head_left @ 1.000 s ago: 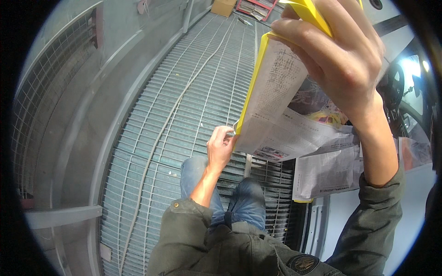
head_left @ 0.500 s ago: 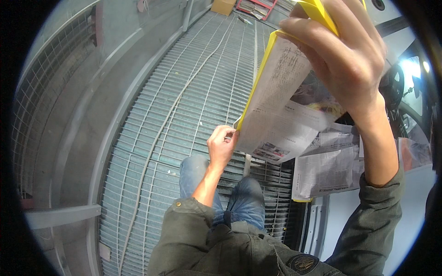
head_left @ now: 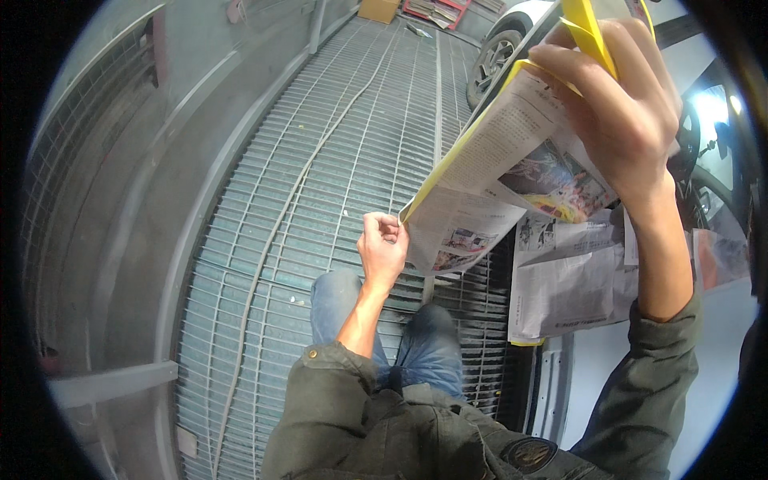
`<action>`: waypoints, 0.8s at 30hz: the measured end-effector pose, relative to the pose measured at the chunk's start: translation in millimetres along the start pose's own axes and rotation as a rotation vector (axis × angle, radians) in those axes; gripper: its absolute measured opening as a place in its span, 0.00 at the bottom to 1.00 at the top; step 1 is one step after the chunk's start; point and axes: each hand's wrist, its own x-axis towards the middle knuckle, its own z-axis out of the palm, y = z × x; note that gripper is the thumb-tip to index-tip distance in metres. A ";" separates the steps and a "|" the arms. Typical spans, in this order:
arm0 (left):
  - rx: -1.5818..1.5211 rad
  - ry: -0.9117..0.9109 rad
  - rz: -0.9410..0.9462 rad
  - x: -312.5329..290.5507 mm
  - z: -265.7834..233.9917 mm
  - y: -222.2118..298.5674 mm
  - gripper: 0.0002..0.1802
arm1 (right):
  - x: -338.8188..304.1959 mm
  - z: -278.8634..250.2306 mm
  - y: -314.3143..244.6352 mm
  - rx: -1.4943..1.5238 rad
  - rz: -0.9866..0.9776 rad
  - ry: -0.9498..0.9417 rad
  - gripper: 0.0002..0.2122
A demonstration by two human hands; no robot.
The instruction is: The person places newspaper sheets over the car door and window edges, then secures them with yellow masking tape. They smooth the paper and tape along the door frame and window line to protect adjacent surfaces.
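Observation:
A printed newspaper sheet [head_left: 488,164] hangs slanted between my hands, with yellow tape [head_left: 472,128] along its upper left edge. At the sheet's lower left corner, my left hand [head_left: 382,250] is closed in a pinch on the taped edge. My right hand [head_left: 628,112] is raised at the upper right, fingers closed round the top of the sheet. A yellow strip [head_left: 588,36] sticks up by those fingers, and part of their grip is hidden. Below my right forearm, more newspaper [head_left: 564,292] covers part of a white car panel [head_left: 608,376].
Slatted metal grating [head_left: 320,208] makes up the floor, with a pale cable [head_left: 276,228] running along it. A car wheel [head_left: 490,68] stands at the far end, near a cardboard box [head_left: 378,10] and a red rack [head_left: 436,12]. A grey wall [head_left: 120,184] runs along the left.
My right hand has moved slightly right and down, and the sheet has swung with it, uncovering the far car wheel. My left hand keeps its pinch, shifted slightly up and left.

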 end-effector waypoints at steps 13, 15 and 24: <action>0.082 -0.238 -0.092 23.4 -21.6 -3.6 0.03 | -54.4 -76.6 -27.6 0.104 0.243 -0.199 0.10; -0.011 -0.251 -0.217 22.1 -19.3 10.6 0.02 | -66.0 -90.6 -40.6 0.130 0.319 -0.224 0.10; 0.232 -0.331 -0.229 41.9 -30.9 27.8 0.04 | -35.0 -26.1 -18.5 -0.132 0.379 -0.056 0.06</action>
